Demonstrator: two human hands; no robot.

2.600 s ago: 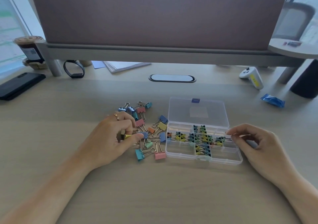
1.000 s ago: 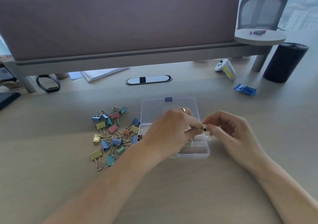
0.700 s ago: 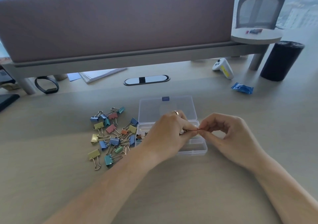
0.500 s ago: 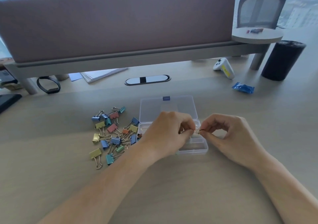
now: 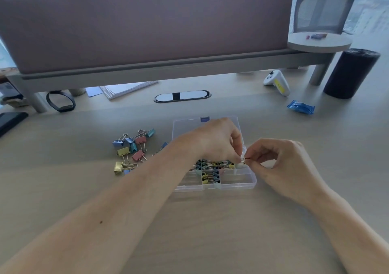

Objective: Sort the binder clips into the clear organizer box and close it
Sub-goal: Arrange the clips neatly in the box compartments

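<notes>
Since half a second ago, the left hand (image 5: 219, 141) has rolled upward, uncovering the filled middle compartments of the clear plastic organizer box (image 5: 231, 186).

Head view: I see the fingers of both hands pinching one small gold-handled binder clip (image 5: 244, 159) above the box's right-end compartment. The right hand (image 5: 282, 164) holds its far side. The box's lid (image 5: 185, 126) lies open. Loose coloured binder clips (image 5: 134, 147) remain on the pale wooden desk (image 5: 210, 231), so I judge sorting unfinished.

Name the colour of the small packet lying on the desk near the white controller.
The packet is blue, clearest in the head view.
</notes>
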